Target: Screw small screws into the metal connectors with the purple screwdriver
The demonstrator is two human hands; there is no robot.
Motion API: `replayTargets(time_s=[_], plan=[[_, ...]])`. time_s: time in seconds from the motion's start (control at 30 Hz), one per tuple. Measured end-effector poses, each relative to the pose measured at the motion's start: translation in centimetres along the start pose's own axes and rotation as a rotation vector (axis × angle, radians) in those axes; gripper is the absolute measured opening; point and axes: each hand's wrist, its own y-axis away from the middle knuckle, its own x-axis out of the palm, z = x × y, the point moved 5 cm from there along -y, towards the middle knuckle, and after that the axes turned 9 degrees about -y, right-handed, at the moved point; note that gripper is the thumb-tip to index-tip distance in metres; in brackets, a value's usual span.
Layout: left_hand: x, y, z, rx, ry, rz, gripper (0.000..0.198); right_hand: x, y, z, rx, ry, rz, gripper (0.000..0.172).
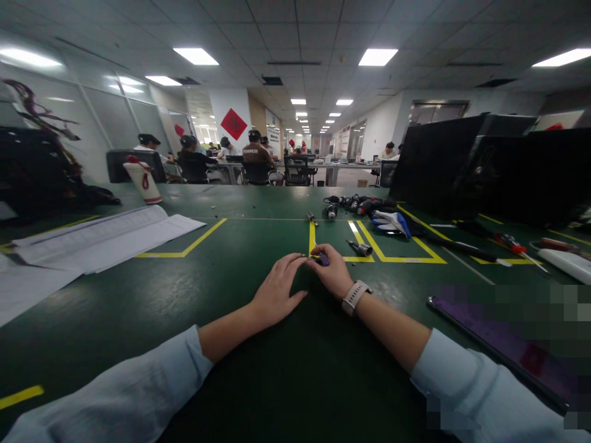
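Both of my hands rest on the green table (258, 246) in front of me, fingertips almost meeting. My left hand (276, 289) lies palm down with its fingers together, reaching toward a small dark purple part (322, 259). My right hand (331, 271), with a beige watch on the wrist, is pinched on that small part. Just beyond it lies a short metal bit (361, 248) inside a yellow-taped box.
White paper sheets (92, 237) lie at the left with a white bottle (144, 179) behind them. Tools, gloves (391, 222) and screwdrivers (510, 243) sit at the right near black monitors (462, 163). A dark tablet (498, 344) lies at the near right. Seated people work at far tables.
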Motion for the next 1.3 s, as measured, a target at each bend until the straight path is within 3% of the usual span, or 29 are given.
replayTargets(time_s=[0.13,0.2,0.3,0.43,0.53,0.63,0.7,0.87,1.1,1.3], plan=[[-0.3,0.3,-1.1,0.122,0.006,0.089,0.048,1.5,3.0,0.5,0.246,-0.678,-0.007,0.027],[-0.5,0.4,-1.5,0.141,0.054,0.145,0.039,1.8,4.3,0.8,0.366,-0.825,0.003,0.031],[-0.5,0.8,-1.8,0.151,0.156,0.213,0.032,1.7,5.5,1.3,0.433,-0.896,0.065,0.035],[0.0,1.2,-1.3,0.134,0.223,0.242,0.031,1.0,6.2,2.2,0.379,-0.903,0.19,0.042],[0.0,1.0,-0.2,0.048,0.303,0.172,0.042,-0.2,6.7,2.6,0.322,-0.875,0.203,0.047],[-0.2,0.6,0.9,-0.048,0.34,0.087,0.047,-2.0,7.3,2.5,0.288,-0.803,0.101,0.029],[-0.4,0.4,1.2,-0.069,0.317,0.06,0.038,-2.7,7.6,2.6,0.262,-0.774,0.074,0.019],[-0.3,0.3,0.4,-0.013,0.251,0.137,0.016,-2.6,8.3,3.4,0.232,-0.821,0.137,0.035],[0.2,0.5,-0.2,-0.02,0.176,0.238,0.014,-2.1,9.2,5.4,0.15,-0.725,0.288,0.012],[0.2,0.6,-0.8,0.062,0.158,0.266,0.006,-2.5,9.3,6.2,-0.023,-0.425,0.25,0.009]])
